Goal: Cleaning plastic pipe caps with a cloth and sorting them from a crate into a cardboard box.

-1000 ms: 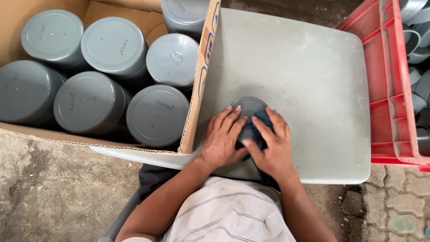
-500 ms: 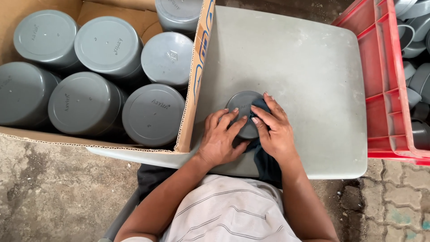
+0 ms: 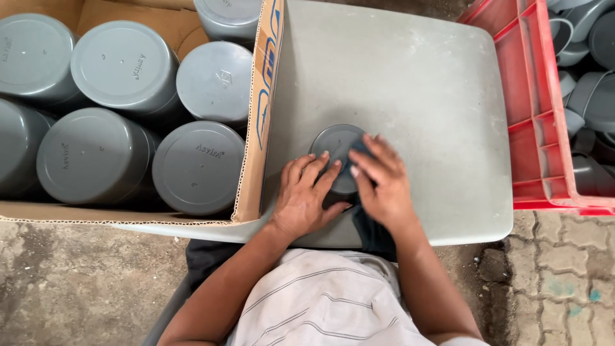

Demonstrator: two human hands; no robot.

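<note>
Both hands on one grey round cap (image 3: 336, 148), which sits flat on the grey table (image 3: 410, 83), near its front edge & a bit left of centre. Left hand (image 3: 306, 195) lies on the cap's left-front side, fingers (image 3: 320, 168) spread loosely over the top, palm resting on the table just at the front edge. Right hand (image 3: 382, 182) covers the cap's right-front part, fingers curled over the rim, pressing down on it; can't tell if thumb is hooked under. So cap is held between the two hands, far half of its lid uncovered. Dark cloth (image 3: 370, 232) shows under the right wrist, hanging off the table's front edge. Left of table, touching its left edge: open cardboard box (image 3: 256, 134) packed w/ bigger grey round caps (image 3: 198, 168), lids up, close together in rows. Right of table, against its right edge: red plastic crate (image 3: 532, 109) holding grey pipe fittings (image 3: 586, 96), jumbled. Person wears a white striped shirt (image 3: 320, 301), sits at the table's front edge. Ground below is rough concrete at left, paving blocks (image 3: 564, 275) at right.
</note>
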